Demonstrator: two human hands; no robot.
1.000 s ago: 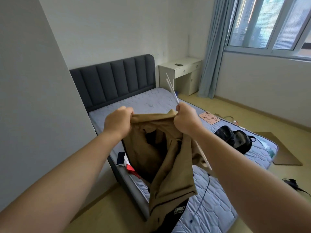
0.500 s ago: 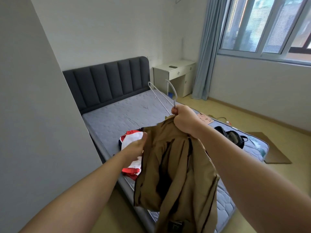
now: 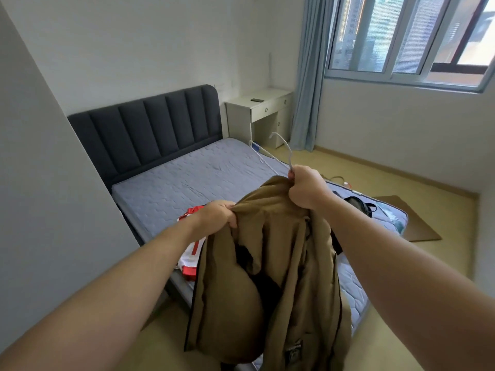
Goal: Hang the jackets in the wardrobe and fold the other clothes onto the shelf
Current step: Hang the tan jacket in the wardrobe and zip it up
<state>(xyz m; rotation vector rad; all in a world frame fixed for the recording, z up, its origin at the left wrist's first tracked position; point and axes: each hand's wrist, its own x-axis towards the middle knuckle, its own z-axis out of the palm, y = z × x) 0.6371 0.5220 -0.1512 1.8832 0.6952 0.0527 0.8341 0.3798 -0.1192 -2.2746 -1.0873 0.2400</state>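
A brown jacket (image 3: 267, 263) is held up over the near edge of the mattress (image 3: 187, 178) and hangs below both hands. Its upper edge, at ten o'clock of the garment, is gripped by the left hand (image 3: 214, 215), whose fingers are curled into the cloth. At one o'clock, the collar and a white hanger (image 3: 270, 156) are clenched together in the fist of the right hand (image 3: 308, 188), and the hook is pointed toward twelve. A red-and-white garment (image 3: 191, 253) is seen on the mattress at nine o'clock of the jacket, and a black bag (image 3: 356, 204) at two.

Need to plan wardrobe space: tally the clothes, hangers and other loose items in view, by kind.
Brown jacket: 1
White hanger: 1
Red-and-white garment: 1
Black item, bag or garment unclear: 1
Total: 4
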